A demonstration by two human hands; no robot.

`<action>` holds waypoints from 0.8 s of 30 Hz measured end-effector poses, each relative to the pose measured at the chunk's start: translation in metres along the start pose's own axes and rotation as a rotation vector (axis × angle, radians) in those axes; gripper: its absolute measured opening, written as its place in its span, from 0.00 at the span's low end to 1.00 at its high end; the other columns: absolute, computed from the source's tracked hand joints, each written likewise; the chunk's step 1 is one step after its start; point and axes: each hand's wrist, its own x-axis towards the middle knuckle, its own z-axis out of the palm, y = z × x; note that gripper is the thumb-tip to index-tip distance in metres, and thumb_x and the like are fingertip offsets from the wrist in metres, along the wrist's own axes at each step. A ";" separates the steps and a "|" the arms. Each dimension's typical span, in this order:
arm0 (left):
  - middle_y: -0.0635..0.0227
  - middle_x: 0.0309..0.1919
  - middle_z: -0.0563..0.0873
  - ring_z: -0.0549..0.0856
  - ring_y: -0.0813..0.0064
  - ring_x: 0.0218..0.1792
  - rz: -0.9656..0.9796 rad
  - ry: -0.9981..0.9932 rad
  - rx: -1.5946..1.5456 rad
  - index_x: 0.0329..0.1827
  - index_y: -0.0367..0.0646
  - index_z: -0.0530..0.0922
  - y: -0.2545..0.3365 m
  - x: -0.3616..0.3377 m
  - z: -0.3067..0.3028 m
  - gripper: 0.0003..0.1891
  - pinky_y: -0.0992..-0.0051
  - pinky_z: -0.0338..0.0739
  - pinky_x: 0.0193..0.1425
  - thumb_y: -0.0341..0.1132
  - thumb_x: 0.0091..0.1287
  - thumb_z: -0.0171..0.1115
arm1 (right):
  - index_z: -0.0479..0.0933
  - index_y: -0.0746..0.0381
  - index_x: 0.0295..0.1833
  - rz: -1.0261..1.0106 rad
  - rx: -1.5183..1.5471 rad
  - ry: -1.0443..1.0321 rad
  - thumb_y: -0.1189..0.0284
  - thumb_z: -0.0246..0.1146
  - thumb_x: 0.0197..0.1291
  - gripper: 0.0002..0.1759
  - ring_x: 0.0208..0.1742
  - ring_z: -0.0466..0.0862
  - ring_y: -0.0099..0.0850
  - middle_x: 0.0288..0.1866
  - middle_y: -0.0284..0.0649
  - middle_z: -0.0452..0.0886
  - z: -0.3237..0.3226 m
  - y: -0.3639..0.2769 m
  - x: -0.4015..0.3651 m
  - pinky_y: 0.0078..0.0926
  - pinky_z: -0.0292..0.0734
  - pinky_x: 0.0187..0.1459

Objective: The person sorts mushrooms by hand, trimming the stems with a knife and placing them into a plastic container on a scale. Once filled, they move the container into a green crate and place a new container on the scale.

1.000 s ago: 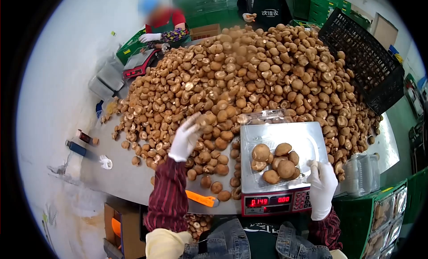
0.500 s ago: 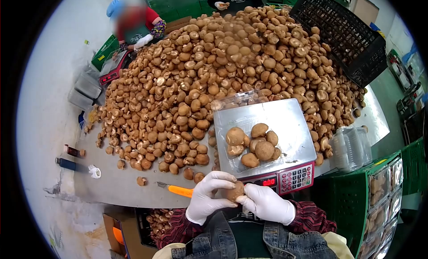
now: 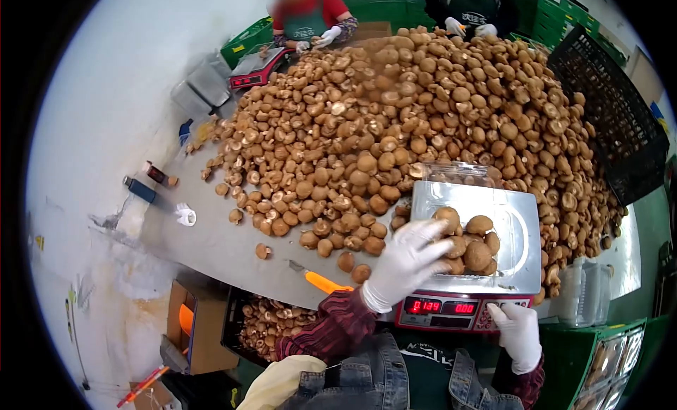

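Observation:
My left hand, in a white glove, is slightly blurred, fingers spread at the left side of the mushrooms on the scale's metal plate. Several brown-capped mushrooms lie there in a group. At the scale's front right, my right hand, also gloved, has its fingertips at the keypad, with nothing showing in its fingers. Red digits glow on the scale's display. Left of the scale, an orange-handled knife lies on the table, its handle end close to my left sleeve.
A large mushroom heap covers much of the table. Clear plastic trays stand at the right, near a black crate. Across the heap, two people work, one beside another scale. A crate of mushrooms sits below the table edge.
The mushroom held between both hands has left them. My left hand has moved over the plate, my right to the keypad. The display has gained a reading, and the view has shifted left.

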 end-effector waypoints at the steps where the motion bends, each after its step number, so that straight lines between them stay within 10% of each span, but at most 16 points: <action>1: 0.58 0.54 0.80 0.78 0.57 0.56 -0.041 0.085 0.002 0.48 0.43 0.81 -0.008 0.001 -0.008 0.19 0.63 0.73 0.60 0.30 0.52 0.70 | 0.74 0.67 0.20 0.123 0.060 0.003 0.68 0.64 0.62 0.19 0.11 0.70 0.24 0.13 0.37 0.73 -0.009 -0.001 -0.002 0.24 0.61 0.15; 8: 0.59 0.50 0.82 0.78 0.60 0.54 -0.479 0.084 1.009 0.58 0.43 0.77 -0.194 -0.021 -0.078 0.21 0.66 0.69 0.62 0.35 0.59 0.64 | 0.75 0.68 0.31 0.280 0.199 0.412 0.74 0.56 0.68 0.12 0.15 0.67 0.15 0.18 0.30 0.72 -0.016 0.016 0.003 0.16 0.61 0.19; 10: 0.58 0.57 0.79 0.75 0.62 0.61 -0.568 -0.078 0.827 0.63 0.42 0.72 -0.236 -0.038 -0.087 0.27 0.67 0.65 0.68 0.30 0.58 0.66 | 0.75 0.68 0.31 0.259 0.277 0.461 0.73 0.56 0.68 0.12 0.18 0.68 0.16 0.19 0.30 0.72 -0.021 0.001 0.004 0.17 0.63 0.22; 17: 0.57 0.62 0.72 0.73 0.63 0.63 -0.612 0.368 -1.277 0.68 0.40 0.60 -0.173 -0.025 -0.083 0.29 0.61 0.74 0.66 0.21 0.64 0.58 | 0.78 0.69 0.34 0.262 0.279 0.477 0.75 0.55 0.68 0.11 0.16 0.71 0.16 0.19 0.33 0.74 -0.019 0.026 0.003 0.15 0.64 0.20; 21: 0.58 0.62 0.73 0.76 0.65 0.61 -0.645 0.262 -1.526 0.70 0.41 0.62 -0.127 -0.017 -0.057 0.28 0.66 0.74 0.66 0.19 0.66 0.54 | 0.77 0.69 0.33 0.239 0.377 0.440 0.75 0.56 0.67 0.11 0.14 0.70 0.17 0.17 0.32 0.73 -0.019 0.008 0.010 0.17 0.63 0.17; 24: 0.60 0.60 0.75 0.77 0.64 0.60 -0.798 0.086 -1.114 0.65 0.39 0.69 -0.066 0.014 -0.042 0.25 0.65 0.74 0.64 0.24 0.63 0.61 | 0.79 0.69 0.34 0.276 0.382 0.397 0.74 0.58 0.66 0.10 0.15 0.70 0.17 0.17 0.33 0.73 -0.016 0.006 0.011 0.17 0.63 0.19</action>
